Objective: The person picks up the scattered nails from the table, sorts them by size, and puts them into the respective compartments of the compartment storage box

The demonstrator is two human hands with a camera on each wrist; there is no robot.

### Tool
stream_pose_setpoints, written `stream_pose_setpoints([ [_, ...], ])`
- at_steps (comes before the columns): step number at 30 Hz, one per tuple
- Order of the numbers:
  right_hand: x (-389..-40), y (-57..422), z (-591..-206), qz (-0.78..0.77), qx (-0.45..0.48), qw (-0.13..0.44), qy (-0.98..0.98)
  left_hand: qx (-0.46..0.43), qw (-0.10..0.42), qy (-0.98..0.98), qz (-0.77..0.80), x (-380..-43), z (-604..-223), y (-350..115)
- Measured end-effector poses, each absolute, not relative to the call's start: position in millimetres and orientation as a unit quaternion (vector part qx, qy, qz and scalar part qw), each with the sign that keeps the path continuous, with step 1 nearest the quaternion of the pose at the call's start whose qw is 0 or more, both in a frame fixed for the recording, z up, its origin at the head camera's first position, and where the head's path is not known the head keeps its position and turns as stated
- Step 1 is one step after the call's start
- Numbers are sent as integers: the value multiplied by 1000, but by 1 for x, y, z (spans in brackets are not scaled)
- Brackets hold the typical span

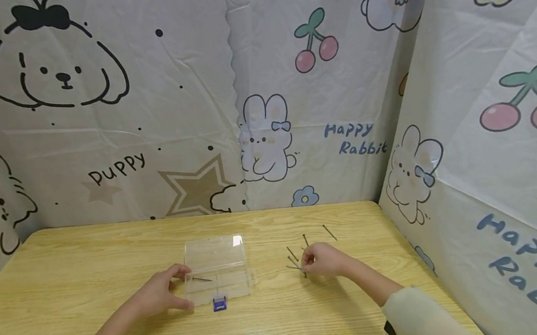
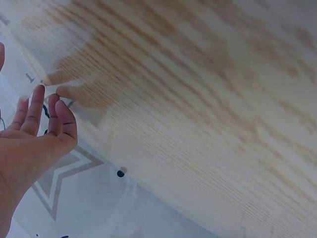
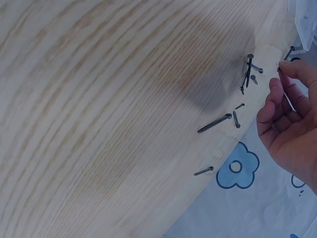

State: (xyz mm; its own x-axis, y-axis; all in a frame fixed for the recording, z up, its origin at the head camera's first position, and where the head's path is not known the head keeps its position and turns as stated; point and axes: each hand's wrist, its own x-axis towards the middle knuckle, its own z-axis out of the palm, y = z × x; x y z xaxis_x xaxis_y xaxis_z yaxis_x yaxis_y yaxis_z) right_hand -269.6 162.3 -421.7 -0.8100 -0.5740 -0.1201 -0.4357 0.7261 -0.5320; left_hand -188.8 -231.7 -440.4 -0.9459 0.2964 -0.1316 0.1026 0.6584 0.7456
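Note:
A clear plastic box [image 1: 233,287] with a raised transparent lid [image 1: 214,252] and a blue latch [image 1: 219,304] sits on the table. One nail [image 1: 202,278] lies inside its left part. My left hand [image 1: 159,294] holds the box at its left side, thumb at the near corner and fingertips by the hinge side. To the right, my right hand [image 1: 326,259] pinches a nail [image 3: 290,51] between thumb and index finger. Beside that hand several loose nails [image 3: 249,69] lie in a small cluster, some crossing each other.
Farther back on the wooden table [image 1: 111,247] lie more scattered nails, including a single nail [image 1: 330,232] at the far right. A printed cloth [image 1: 171,117] hangs behind the table, and another cloth [image 1: 492,167] hangs along its right edge.

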Motion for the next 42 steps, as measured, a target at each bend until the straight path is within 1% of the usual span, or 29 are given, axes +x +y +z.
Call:
stream_pose_setpoints([
  [20,-269,136,-418,-239,-298,146,913,112,117,904,396,-191,-442,-233],
  [32,-267,113,-413,-228,-314,139,911,111,116,902,400,-190,-444,-233],
  [42,-266,92,-416,-235,-319,145,906,121,114,904,394,-190,-445,-234],
])
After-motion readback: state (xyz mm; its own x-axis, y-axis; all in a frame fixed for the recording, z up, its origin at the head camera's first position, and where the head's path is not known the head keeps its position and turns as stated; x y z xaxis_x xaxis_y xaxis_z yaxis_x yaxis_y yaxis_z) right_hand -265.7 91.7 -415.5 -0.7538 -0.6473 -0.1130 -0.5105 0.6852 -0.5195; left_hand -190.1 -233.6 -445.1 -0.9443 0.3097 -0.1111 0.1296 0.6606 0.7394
